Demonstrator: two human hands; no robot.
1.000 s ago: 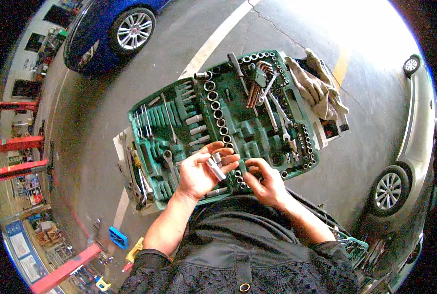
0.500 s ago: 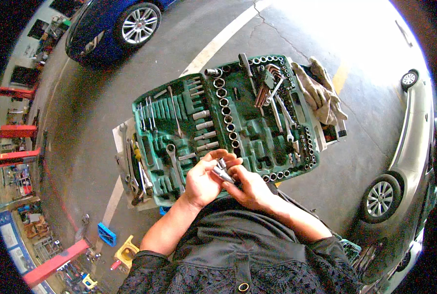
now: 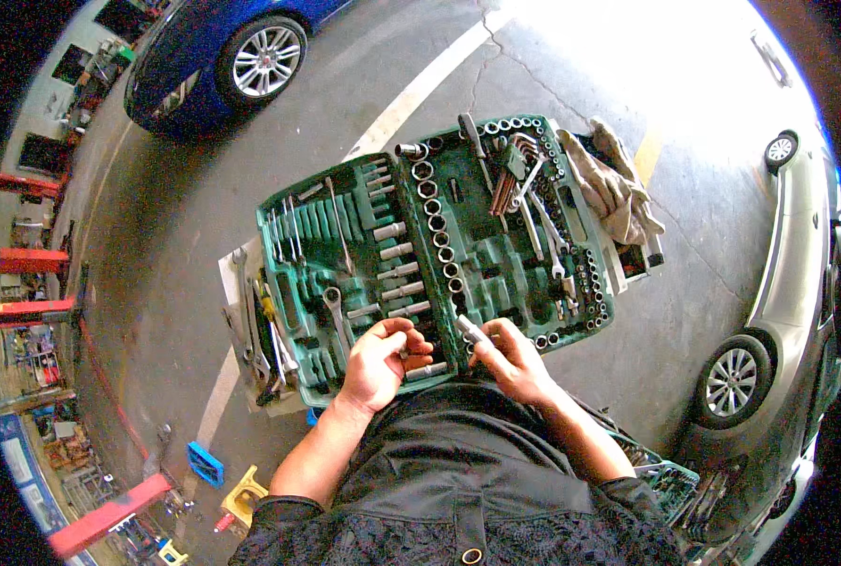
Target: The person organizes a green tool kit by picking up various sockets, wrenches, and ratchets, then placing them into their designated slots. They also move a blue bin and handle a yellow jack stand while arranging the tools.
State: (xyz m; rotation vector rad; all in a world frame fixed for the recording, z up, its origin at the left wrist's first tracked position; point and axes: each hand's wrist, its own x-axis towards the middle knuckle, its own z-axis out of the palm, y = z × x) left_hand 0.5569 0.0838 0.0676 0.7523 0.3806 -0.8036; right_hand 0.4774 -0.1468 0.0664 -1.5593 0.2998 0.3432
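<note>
An open green socket-set case [image 3: 485, 269] lies in front of me, its two halves spread flat. My right hand [image 3: 517, 366] pinches a silver deep socket [image 3: 471, 329] over the near edge of the right half. Over the near part of the left half, my left hand [image 3: 375, 363] curls its fingers round a small silver piece that is mostly hidden. Several deep sockets [image 3: 401, 271] lie in a column beside the hinge. A row of round sockets [image 3: 435, 223] runs along the other side. A ratcheting wrench [image 3: 336, 307] rests left of my left hand.
Loose hex keys [image 3: 507, 184] and combination wrenches [image 3: 554, 236] lie on the right half. Work gloves [image 3: 614, 184] hang at the right. More wrenches [image 3: 251, 321] sit left of the case. A blue car [image 3: 204, 57] and a silver car [image 3: 779, 292] stand around.
My hands have moved apart, each with a piece in it. The right hand has gone right with the deep socket, and the left has shifted slightly left and down.
</note>
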